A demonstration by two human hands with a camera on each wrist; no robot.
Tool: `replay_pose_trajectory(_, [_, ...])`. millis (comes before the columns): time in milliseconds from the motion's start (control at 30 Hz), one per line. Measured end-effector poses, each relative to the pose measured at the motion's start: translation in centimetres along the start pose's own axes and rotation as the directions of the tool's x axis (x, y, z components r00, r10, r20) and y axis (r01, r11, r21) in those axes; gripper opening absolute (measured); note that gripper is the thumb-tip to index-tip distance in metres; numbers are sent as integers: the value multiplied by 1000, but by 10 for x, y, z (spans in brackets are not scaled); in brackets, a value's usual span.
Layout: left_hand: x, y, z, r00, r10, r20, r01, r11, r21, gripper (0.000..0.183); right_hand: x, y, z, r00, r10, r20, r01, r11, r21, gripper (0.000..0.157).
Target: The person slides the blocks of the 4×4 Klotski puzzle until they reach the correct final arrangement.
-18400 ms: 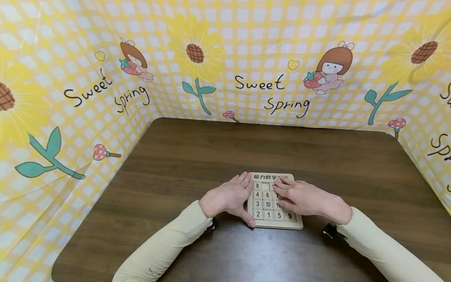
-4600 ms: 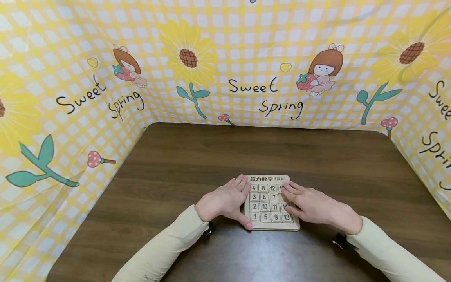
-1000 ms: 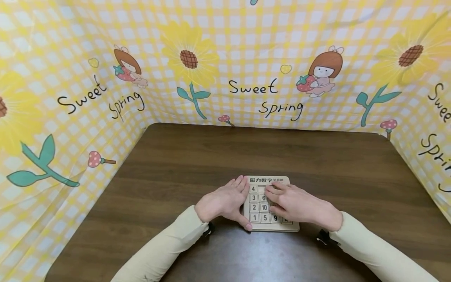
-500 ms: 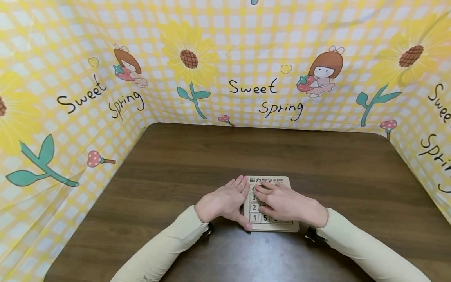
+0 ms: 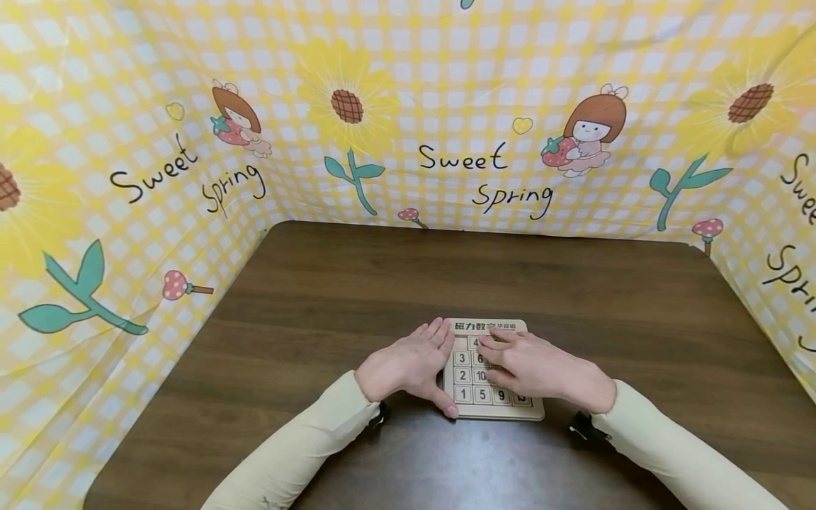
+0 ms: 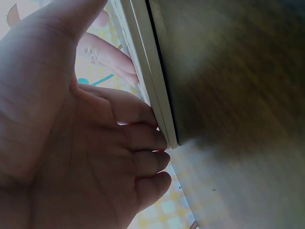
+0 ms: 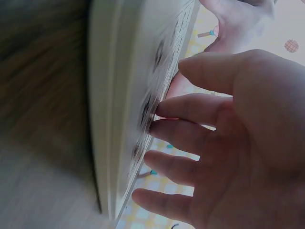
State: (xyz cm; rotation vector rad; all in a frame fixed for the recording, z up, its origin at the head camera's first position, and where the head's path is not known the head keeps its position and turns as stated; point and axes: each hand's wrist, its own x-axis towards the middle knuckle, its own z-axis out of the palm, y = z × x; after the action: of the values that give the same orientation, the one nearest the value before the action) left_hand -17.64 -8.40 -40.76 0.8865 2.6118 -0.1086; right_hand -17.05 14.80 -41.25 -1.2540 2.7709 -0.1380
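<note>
A pale wooden number slide puzzle lies flat on the table, with Chinese characters across its top. My left hand rests along its left side, fingers at the upper edge and thumb by the lower corner; the left wrist view shows its fingertips against the board's edge. Over the upper right tiles lies my right hand, fingertips touching the top row beside the 4 tile. An open slot shows at the top left. Rows below begin 3, 2 and 1. Several right-hand tiles are hidden.
The dark wood-grain table extends around the board. Behind and at both sides hangs a yellow checked cloth printed with flowers and "Sweet Spring". Dark clips or straps sit at the sleeve cuffs.
Over the last half second my right hand moved right and the 4 tile slid right, leaving the top-left corner slot bare. Tiles are arranged differently from 18 seconds ago. My left hand stayed put.
</note>
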Motion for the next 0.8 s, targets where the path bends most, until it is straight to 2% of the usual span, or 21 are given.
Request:
replay_pose_trajectory(267, [1, 1, -1, 1000, -7, 11, 7, 1000, -6, 131, -6, 6, 2, 999, -35, -36, 35, 999, -5, 49])
replay_pose_trajectory(500, [0, 2, -1, 1000, -3, 11, 3, 1000, 3, 131, -3, -12, 2, 995, -86, -46, 82, 994, -77, 50])
replay_pose_trajectory(600, [0, 2, -1, 1000, -5, 10, 5, 1000, 0, 132, -3, -20, 4, 993, -113, -34, 110, 991, -74, 49])
replay_pose_trajectory(800, [1, 1, -1, 1000, -4, 8, 4, 1000, -7, 132, -3, -26, 6, 995, -95, -14, 94, 994, -60, 48])
